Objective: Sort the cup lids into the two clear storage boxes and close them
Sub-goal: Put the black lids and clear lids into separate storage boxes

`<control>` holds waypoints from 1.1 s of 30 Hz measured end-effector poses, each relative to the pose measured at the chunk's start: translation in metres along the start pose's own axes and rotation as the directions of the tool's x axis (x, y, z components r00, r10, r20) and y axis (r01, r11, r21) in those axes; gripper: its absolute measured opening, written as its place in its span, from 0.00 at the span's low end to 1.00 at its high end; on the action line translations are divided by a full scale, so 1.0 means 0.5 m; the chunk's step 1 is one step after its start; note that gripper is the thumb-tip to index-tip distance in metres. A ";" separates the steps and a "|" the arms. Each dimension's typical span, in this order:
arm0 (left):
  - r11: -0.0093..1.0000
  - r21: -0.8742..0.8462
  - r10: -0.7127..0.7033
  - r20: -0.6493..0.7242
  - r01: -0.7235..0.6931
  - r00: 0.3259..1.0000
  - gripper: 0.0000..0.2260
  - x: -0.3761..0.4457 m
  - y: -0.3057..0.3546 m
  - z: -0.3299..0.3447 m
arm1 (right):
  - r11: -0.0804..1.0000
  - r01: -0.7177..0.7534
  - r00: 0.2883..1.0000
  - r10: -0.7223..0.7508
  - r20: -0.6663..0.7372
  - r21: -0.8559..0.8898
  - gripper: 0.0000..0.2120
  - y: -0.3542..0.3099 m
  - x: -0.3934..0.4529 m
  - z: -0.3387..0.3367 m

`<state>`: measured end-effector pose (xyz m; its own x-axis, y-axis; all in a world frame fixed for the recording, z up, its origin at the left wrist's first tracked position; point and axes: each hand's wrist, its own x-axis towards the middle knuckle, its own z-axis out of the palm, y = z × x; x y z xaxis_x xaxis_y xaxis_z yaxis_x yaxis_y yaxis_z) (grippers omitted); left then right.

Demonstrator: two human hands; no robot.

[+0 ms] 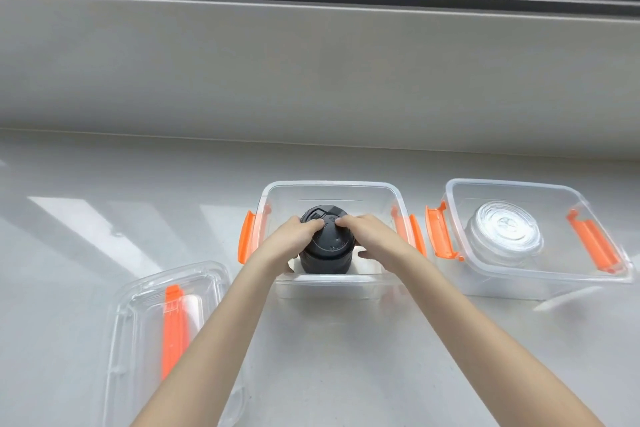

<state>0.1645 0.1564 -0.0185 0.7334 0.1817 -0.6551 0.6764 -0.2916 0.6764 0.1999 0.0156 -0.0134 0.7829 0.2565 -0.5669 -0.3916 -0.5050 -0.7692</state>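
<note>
A stack of black cup lids (327,246) stands inside the middle clear storage box (332,186), which has orange side latches. My left hand (292,239) grips the stack from the left, fingertips on the top lid. On the other side my right hand (372,236) holds it, thumb low by the stack's base. A stack of clear cup lids (504,234) sits in the right clear box (519,185). Both boxes stand uncovered.
The clear box covers with orange handles (162,322) lie stacked on the countertop at the near left. A grey wall and window sill rise behind the boxes. The countertop (104,211) stretches to the left of the middle box.
</note>
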 end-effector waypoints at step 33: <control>0.988 -0.122 -0.084 0.071 0.092 0.994 0.22 0.006 0.023 -0.005 | 0.985 -0.161 0.983 0.156 0.095 0.054 0.21 -0.008 0.022 0.005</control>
<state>0.1745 0.1560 -0.0119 0.6675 0.1382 -0.7317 0.7442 -0.1572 0.6492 0.2089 0.0227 -0.0175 0.6629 0.2517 -0.7052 -0.5382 -0.4946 -0.6824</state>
